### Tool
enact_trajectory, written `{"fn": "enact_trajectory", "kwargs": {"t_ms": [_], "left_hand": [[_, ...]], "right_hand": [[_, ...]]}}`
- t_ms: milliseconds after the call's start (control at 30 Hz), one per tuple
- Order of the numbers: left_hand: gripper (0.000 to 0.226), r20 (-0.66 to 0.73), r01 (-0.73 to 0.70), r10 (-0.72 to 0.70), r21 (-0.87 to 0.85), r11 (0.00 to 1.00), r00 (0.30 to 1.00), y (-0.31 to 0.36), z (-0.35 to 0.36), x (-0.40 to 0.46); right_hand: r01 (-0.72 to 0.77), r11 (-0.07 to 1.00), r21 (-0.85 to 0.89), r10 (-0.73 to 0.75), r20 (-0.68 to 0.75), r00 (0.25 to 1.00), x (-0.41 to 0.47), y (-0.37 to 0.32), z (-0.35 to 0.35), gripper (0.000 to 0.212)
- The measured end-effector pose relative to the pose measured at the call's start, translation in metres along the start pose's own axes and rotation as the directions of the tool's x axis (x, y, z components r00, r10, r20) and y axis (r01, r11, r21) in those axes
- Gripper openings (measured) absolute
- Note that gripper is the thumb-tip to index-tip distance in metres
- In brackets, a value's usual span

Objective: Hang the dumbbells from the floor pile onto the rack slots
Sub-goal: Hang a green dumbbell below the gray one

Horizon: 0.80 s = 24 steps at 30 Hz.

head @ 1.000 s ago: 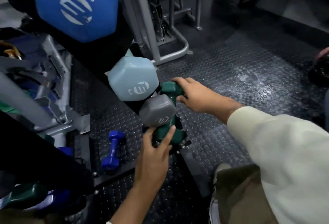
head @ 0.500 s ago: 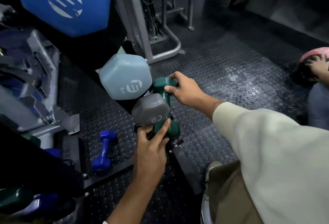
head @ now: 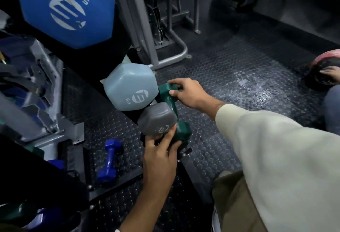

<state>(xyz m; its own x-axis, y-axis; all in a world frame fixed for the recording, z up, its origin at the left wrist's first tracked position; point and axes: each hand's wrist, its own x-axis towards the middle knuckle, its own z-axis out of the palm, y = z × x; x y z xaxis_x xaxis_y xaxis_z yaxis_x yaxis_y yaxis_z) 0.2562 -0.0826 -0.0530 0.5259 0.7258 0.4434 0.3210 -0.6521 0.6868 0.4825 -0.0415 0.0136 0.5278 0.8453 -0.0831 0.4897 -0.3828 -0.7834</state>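
The green dumbbell (head: 173,115) sits low on the rack (head: 117,77), tucked behind the grey head (head: 156,119). The right hand (head: 191,93) pinches its far end while the left hand (head: 160,156) curls under the near end, likely steadying it into a slot. Above hang the pale blue (head: 130,88) and big blue (head: 64,7) heads. A small blue dumbbell (head: 109,160) waits on the floor (head: 230,88).

Five dumbbells show plainly: one large blue dumbbell (head: 62,9) at far left, one pale blue dumbbell (head: 128,86), one grey dumbbell (head: 156,119), one green dumbbell (head: 171,102), and one small dark blue dumbbell (head: 109,160) on the floor (head: 230,77). Two hands: left hand (head: 159,160), right hand (head: 189,93).
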Motion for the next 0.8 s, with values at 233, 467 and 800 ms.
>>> {"fn": "enact_trajectory", "kwargs": {"t_ms": [233,467,800], "left_hand": [[0.046,-0.025,0.163,-0.171,-0.178,0.970,0.985,-0.002,0.004,-0.010],[0.040,0.017,0.292,-0.292,-0.096,0.952,0.956,-0.014,-0.009,-0.016],[0.052,-0.036,0.058,-0.060,-0.047,0.997,0.998,-0.034,0.004,-0.019]], "right_hand": [[0.034,0.999,0.016,-0.034,-0.020,0.999,0.002,-0.003,0.001,0.050],[0.195,0.973,-0.124,-0.177,0.142,0.974,0.007,-0.015,0.031,0.031],[0.191,0.979,-0.074,-0.179,0.145,0.973,0.000,-0.008,0.034,0.040]]}}
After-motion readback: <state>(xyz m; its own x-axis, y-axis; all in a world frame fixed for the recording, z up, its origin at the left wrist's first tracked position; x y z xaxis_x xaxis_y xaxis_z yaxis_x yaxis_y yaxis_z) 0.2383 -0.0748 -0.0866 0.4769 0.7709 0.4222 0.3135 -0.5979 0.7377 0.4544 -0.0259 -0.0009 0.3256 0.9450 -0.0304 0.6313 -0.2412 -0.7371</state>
